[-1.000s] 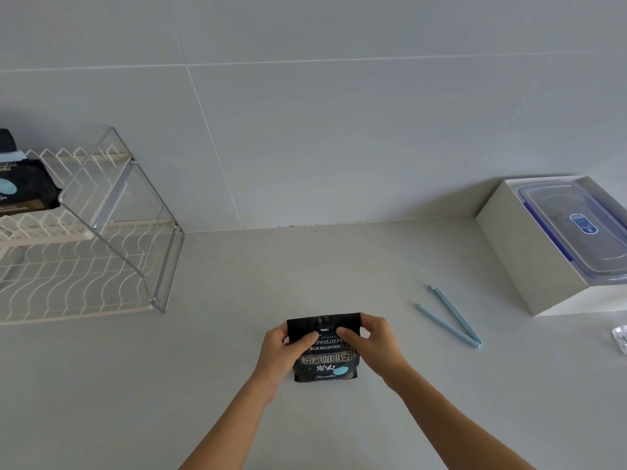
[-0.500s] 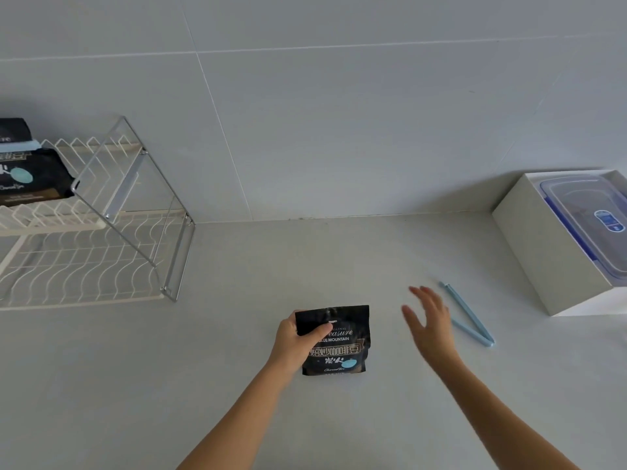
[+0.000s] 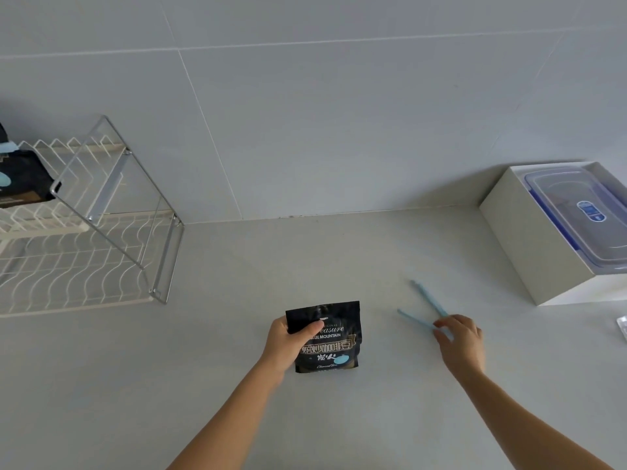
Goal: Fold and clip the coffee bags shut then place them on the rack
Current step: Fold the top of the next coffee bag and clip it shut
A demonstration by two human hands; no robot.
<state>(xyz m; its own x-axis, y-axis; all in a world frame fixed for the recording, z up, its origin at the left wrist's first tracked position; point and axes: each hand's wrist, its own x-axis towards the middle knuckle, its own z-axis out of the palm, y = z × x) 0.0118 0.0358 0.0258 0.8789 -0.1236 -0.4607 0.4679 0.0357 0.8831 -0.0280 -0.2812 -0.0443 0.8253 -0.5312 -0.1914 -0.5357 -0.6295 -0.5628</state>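
Nearest, at table centre: small black foil coffee bag (image 3: 330, 344), likely light, crinkly and slippery, folded top pinned by left hand (image 3: 288, 344), grip clamped there. At 3 o'clock, right hand (image 3: 461, 340), fingers apart, touching pale blue plastic clip (image 3: 425, 308). Farther, at 2 o'clock, white box (image 3: 529, 245) holding lidded clear container (image 3: 587, 215); at 10 o'clock, white wire rack (image 3: 84, 252) bearing another clipped bag (image 3: 23, 179).

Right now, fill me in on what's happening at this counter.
A person is sealing coffee bags. The left hand pins a black coffee bag on the counter, thumb across its folded top. The right hand reaches the hinged end of an open blue clip, fingers touching it, though a firm grip isn't clear. This bag is not clipped yet. Another bag, already clipped, sits on the white rack at the left.
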